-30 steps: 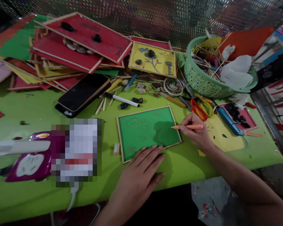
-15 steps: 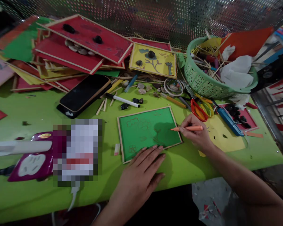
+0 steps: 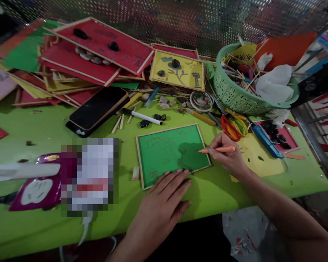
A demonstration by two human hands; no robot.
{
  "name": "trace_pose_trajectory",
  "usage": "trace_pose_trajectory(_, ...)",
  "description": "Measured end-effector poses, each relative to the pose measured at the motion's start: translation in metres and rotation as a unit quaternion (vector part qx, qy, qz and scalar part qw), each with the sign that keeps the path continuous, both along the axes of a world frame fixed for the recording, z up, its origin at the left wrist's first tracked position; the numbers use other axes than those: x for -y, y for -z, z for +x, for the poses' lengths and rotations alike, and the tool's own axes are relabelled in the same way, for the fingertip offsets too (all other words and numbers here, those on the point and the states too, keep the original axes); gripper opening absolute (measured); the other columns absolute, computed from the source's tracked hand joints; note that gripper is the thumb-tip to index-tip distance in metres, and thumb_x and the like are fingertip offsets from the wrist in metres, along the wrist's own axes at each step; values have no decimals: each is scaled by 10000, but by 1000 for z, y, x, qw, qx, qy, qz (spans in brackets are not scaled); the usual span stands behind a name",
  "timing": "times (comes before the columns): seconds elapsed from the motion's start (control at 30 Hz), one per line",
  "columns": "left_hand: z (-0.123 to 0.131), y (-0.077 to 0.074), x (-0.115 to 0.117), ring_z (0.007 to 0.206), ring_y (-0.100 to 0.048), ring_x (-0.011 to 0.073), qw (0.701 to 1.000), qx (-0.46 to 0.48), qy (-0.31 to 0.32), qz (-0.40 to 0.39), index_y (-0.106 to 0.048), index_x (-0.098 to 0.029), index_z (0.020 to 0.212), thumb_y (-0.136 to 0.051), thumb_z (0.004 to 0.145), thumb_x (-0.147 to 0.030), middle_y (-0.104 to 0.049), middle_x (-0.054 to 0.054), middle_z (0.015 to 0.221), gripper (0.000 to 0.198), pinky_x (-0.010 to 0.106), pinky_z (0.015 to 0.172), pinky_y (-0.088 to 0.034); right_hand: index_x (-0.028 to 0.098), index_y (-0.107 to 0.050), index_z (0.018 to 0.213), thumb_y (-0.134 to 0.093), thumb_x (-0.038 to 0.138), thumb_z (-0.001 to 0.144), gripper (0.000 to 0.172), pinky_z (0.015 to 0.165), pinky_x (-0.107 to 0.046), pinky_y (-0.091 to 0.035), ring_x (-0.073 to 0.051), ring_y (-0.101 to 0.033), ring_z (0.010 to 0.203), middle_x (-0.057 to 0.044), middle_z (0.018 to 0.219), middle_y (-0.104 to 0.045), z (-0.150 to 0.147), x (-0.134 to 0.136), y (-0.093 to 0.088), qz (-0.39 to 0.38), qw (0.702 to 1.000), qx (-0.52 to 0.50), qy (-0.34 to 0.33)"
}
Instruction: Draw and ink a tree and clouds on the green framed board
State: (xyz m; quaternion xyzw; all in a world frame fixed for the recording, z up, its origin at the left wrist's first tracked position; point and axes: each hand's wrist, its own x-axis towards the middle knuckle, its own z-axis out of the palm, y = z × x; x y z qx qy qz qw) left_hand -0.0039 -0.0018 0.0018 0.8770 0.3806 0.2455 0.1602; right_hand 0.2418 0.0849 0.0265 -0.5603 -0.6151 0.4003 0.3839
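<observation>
A green card [image 3: 171,145] edged with thin wooden sticks lies on the table, with flower and plant outlines drawn on it. My left hand [image 3: 166,198] rests flat across its lower edge, fingers stretched out. In my right hand [image 3: 226,153] is an orange felt-tip pen [image 3: 220,149], pinched between thumb and fingers. The pen's tip is at the right part of the card, over small drawn lines. A yellow sheet [image 3: 265,160] lies partly behind my right hand. Just left of the card is a small white and pink eraser [image 3: 136,173].
Framed red cards [image 3: 131,47] are piled at the back left, beside a yellow picture [image 3: 177,74]. A green basket [image 3: 240,91] of sticks stands back right. Scissors [image 3: 231,127], a blue cutter [image 3: 266,141], a white marker [image 3: 146,117], and a phone [image 3: 98,109] surround the card.
The pen tip has shifted very slightly downward, and a small mark now shows near it. My left hand and the card stay in place.
</observation>
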Motion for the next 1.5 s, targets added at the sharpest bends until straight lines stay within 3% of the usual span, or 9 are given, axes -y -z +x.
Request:
trace_pose_trajectory(0.33,-1,0,0,1322,-613,263,1000,-1,0,9,-603,-167,1344,-496,1040,-275,-638,95,1443,340,508,1054,-576,227,-552,734,-714,278,829,194,520,-264,-405,-119,-474,571,44,632,-540,2,0,1,13,1000,-9,-2)
trace_pose_trajectory(1.23,1,0,0,1305,-624,265,1000,0,-3,17,-612,-161,1338,-478,1044,-271,-648,98,1430,342,509,1027,-592,234,-548,729,-711,308,820,201,573,-285,-546,-112,-487,569,59,621,-508,-1,-2,-2,14,1000,-21,10)
trace_pose_trajectory(1.5,1,0,0,1318,-615,252,1000,-2,-3,16,-607,-165,1338,-476,1049,-277,-645,88,1435,337,497,1047,-581,234,-530,706,-701,243,801,196,570,-286,-556,-109,-505,560,56,635,-522,0,-1,-1,18,999,-26,7)
